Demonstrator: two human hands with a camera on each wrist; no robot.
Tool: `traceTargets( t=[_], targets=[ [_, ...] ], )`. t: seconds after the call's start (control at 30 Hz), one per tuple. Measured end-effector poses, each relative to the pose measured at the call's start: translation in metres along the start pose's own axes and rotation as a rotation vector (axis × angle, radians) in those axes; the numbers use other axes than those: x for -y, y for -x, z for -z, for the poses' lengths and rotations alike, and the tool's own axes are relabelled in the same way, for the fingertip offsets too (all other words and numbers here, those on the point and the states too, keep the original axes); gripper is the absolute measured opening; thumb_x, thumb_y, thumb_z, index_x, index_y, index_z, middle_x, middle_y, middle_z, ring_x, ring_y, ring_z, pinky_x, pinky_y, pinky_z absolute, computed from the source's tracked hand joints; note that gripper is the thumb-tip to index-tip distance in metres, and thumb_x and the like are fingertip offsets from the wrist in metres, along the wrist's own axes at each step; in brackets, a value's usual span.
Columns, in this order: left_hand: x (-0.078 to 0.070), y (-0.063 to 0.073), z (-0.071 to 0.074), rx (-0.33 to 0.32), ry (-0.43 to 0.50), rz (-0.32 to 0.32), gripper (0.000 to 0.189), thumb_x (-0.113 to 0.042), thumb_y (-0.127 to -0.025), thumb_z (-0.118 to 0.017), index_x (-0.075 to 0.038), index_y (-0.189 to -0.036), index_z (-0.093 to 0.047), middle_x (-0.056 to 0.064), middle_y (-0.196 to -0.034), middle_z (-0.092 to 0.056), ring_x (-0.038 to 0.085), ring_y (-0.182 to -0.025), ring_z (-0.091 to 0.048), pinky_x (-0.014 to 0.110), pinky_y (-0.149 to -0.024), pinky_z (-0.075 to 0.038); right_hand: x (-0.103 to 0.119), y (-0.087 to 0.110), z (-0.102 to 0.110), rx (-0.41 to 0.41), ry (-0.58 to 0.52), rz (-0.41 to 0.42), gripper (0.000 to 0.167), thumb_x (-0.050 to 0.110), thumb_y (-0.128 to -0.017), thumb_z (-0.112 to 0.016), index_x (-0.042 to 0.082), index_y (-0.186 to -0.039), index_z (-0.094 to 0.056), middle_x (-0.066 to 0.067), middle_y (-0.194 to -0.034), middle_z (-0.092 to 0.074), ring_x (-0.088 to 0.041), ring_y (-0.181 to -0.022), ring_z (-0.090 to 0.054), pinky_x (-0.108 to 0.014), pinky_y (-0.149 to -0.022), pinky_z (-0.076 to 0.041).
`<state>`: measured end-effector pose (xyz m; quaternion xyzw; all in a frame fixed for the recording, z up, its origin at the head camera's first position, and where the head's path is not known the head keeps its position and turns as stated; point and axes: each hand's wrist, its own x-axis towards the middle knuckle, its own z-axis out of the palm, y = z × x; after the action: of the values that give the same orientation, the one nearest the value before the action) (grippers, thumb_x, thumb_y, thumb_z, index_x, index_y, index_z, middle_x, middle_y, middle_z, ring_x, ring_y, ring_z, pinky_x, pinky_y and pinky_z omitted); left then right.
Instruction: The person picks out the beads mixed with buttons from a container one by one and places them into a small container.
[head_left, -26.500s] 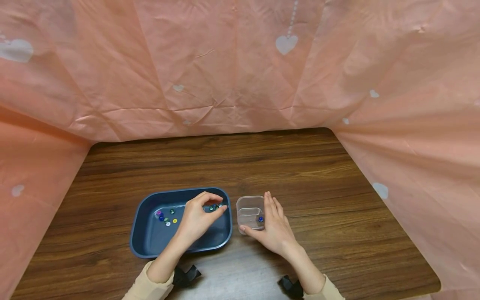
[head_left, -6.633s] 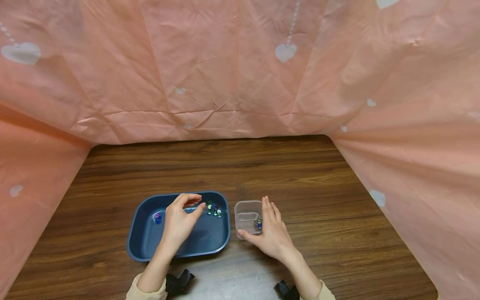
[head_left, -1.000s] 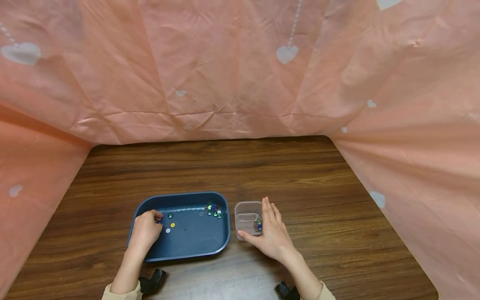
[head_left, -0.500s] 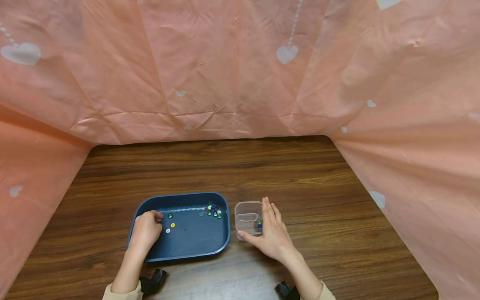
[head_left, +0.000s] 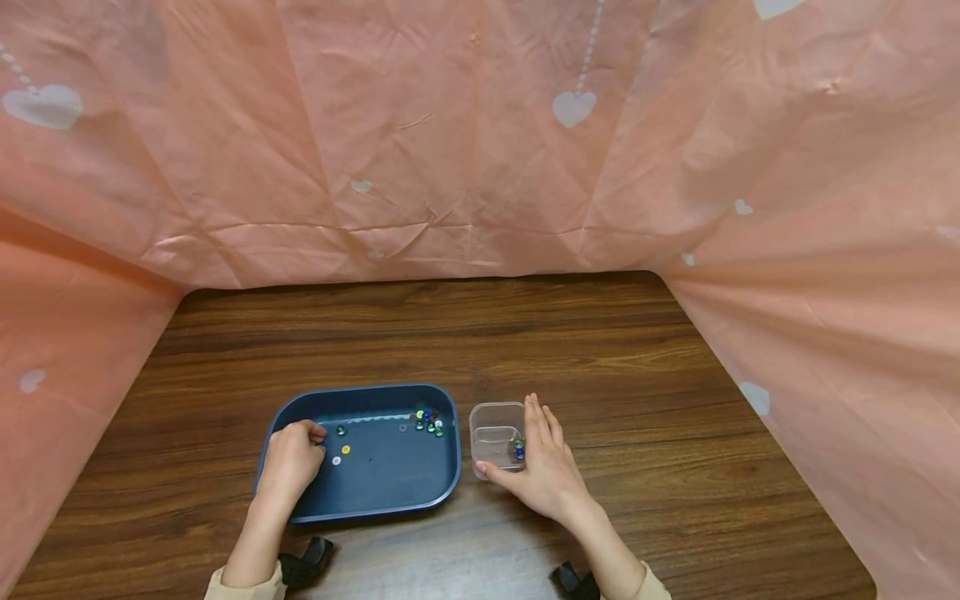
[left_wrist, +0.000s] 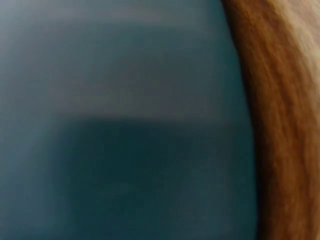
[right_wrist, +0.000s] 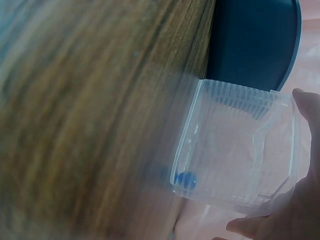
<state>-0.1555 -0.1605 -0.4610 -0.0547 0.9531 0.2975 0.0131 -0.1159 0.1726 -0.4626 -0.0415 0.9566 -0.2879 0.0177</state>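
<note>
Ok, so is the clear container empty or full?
Neither: the head view shows a blue bead and a green bead inside the clear container, with most of its visible floor bare.

The dark wood-grain surface [head_left: 600, 342] has rounded corners; creased pink cloth [head_left: 450, 142] hangs behind and beside it, printed with white hearts [head_left: 574, 109].

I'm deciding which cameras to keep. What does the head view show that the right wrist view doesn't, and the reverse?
Head only: left hand, yellow disc and white disc in the blue tray.
Right wrist only: a ribbed pattern on the clear box.
Both: right hand at that box, a blue marble in it, the tray and wooden table.
</note>
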Motion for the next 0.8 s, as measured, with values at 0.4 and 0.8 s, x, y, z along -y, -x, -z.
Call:
traceTargets(
  t=[0.4, 0.8],
  targets=[
    [-0.0016, 0.0025, 0.0011, -0.023, 0.028, -0.023, 0.014, 0.01, -0.082, -0.062, 0.014, -0.093, -0.068, 0.023, -0.086, -0.069, 0.035, -0.082, -0.065, 0.051, -0.077, -0.054, -0.0009, 0.0001, 0.001, 0.01, -0.002, -0.004, 0.118, 0.068, -0.078, -0.067, 0.002, -0.156, -0.007, -0.016, -0.162, -0.012, -0.038, -0.147, -0.013, -0.065, -0.109, -0.026],
    [-0.0072, 0.0027, 0.0037, -0.028, 0.055, -0.02, 0.015, 0.01, -0.082, -0.063, 0.014, -0.095, -0.068, 0.024, -0.089, -0.069, 0.035, -0.083, -0.066, 0.049, -0.076, -0.055, -0.0027, -0.0002, 0.002, 0.002, -0.003, -0.005, 0.119, 0.068, -0.078, -0.067, 0.002, -0.156, -0.007, -0.017, -0.162, -0.013, -0.039, -0.147, -0.013, -0.066, -0.109, -0.026]
  ],
)
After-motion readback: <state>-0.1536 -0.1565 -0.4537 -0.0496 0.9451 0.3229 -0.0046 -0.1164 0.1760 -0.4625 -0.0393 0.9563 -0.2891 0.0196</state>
